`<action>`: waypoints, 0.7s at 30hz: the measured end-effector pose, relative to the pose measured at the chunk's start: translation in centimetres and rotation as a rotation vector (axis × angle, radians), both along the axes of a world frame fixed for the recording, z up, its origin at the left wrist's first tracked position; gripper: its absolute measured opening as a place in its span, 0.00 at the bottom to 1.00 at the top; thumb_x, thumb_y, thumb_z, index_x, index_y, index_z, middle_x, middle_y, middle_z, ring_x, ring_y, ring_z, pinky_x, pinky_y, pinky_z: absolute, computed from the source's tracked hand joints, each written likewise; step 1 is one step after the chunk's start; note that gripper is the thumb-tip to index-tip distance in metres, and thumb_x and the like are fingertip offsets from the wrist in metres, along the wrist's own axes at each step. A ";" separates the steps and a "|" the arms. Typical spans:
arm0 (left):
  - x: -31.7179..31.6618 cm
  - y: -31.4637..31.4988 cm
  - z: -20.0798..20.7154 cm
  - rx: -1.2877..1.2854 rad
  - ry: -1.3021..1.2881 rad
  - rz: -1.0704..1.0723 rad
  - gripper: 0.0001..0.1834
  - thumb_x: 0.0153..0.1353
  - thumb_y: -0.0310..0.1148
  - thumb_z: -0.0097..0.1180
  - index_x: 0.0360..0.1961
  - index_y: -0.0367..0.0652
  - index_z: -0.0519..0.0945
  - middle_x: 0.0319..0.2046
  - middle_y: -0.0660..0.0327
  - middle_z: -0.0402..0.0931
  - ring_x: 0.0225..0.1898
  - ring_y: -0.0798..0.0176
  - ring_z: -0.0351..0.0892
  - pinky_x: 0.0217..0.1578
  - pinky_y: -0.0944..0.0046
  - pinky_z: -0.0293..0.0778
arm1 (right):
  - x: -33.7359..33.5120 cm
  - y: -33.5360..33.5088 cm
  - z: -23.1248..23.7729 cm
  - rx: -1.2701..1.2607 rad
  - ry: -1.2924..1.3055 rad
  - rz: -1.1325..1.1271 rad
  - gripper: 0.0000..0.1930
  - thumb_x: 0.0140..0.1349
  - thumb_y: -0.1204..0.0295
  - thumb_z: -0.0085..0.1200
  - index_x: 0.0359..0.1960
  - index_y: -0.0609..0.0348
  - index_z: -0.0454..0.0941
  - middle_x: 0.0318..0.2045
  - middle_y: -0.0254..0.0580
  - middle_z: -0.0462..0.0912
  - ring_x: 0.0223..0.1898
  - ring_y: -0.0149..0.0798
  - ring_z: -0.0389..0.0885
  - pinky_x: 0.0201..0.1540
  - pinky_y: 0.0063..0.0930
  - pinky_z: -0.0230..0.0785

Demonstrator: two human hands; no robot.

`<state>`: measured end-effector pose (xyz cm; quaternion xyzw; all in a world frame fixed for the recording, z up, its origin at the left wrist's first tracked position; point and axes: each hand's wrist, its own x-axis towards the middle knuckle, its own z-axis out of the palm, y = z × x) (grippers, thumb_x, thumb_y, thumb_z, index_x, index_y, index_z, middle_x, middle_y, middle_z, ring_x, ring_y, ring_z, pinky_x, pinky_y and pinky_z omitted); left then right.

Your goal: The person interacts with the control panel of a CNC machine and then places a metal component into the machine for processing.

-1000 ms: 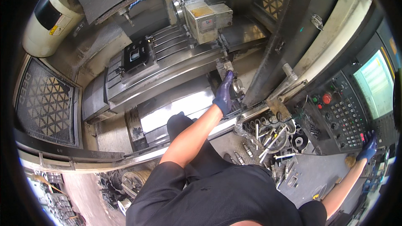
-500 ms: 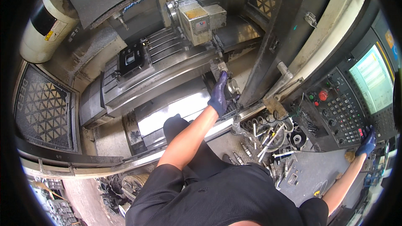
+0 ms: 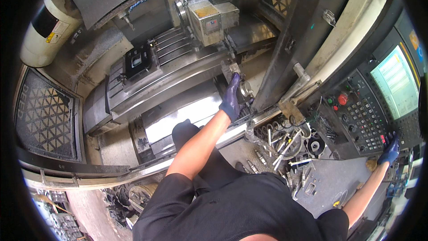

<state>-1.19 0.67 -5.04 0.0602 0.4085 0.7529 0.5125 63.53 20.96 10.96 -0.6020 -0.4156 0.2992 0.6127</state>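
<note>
My left hand (image 3: 230, 99), in a dark purple glove, reaches past the door sill into the machine. Its thumb and fingers are bent around a metal part with a round end (image 3: 244, 89), whose full shape is hidden. A small square metal block (image 3: 234, 68) sits just beyond the thumb. My right hand (image 3: 391, 150), gloved alike, rests on the lower edge of the control panel (image 3: 365, 120), fingers stretched and apart beside a lit pink key. Above it glows the screen (image 3: 395, 82); a red stop button (image 3: 343, 98) is on the panel's left.
A slotted machine bed (image 3: 171, 47) carries a black fixture plate (image 3: 137, 61) and a boxy rotary unit (image 3: 208, 24). A tool (image 3: 129, 21) hangs over the bed. The heavy door (image 3: 294, 40) stands right of my left hand. Tool holders (image 3: 255, 160) and a coiled hose (image 3: 281, 127) lie below.
The whole view has shifted slightly. My left hand stays at the metal part, and my right hand keeps its place on the panel.
</note>
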 end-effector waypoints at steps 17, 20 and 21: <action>2.2 0.0 4.4 -0.162 -0.026 -0.008 0.29 0.56 0.66 0.52 0.50 0.58 0.74 0.40 0.63 0.79 0.37 0.56 0.79 0.41 0.51 0.72 | -6.5 -4.4 2.4 0.149 0.086 -0.070 0.11 0.68 0.66 0.52 0.41 0.61 0.81 0.31 0.43 0.85 0.27 0.35 0.83 0.30 0.27 0.75; 2.0 -0.4 4.0 -0.081 -0.043 -0.047 0.28 0.58 0.65 0.51 0.45 0.53 0.76 0.35 0.60 0.79 0.33 0.55 0.79 0.32 0.55 0.75 | -7.5 -5.2 3.0 0.247 0.138 -0.031 0.12 0.66 0.65 0.55 0.41 0.61 0.81 0.28 0.41 0.85 0.26 0.33 0.82 0.28 0.26 0.74; 2.2 -0.6 4.5 -0.081 -0.041 -0.036 0.28 0.59 0.64 0.51 0.43 0.52 0.77 0.33 0.59 0.79 0.32 0.55 0.79 0.29 0.57 0.76 | -8.0 -5.3 3.7 0.249 0.136 -0.056 0.12 0.65 0.64 0.57 0.40 0.61 0.81 0.27 0.40 0.85 0.25 0.33 0.82 0.27 0.25 0.73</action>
